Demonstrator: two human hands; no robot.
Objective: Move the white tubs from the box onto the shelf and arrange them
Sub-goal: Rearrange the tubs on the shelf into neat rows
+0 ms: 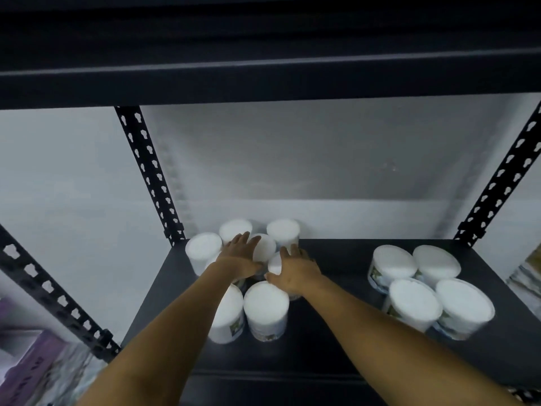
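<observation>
Several white tubs with white lids stand in a cluster on the left of the dark shelf (336, 332). My left hand (241, 253) lies flat, fingers spread, over one middle tub (265, 247). My right hand (295, 271) rests, fingers apart, on top of another tub (274, 264) just right of it; most of that tub is hidden. In front stand two more tubs (265, 310), and three stand behind and to the left, such as one at the back (283, 231). A second group of several tubs (412, 303) sits on the right. The box is out of view.
Black perforated uprights (149, 171) frame the shelf, and an upper shelf beam (263, 80) hangs overhead. A white wall lies behind. Purple packaging (32, 364) shows at lower left. Bare shelf surface lies between the two tub groups.
</observation>
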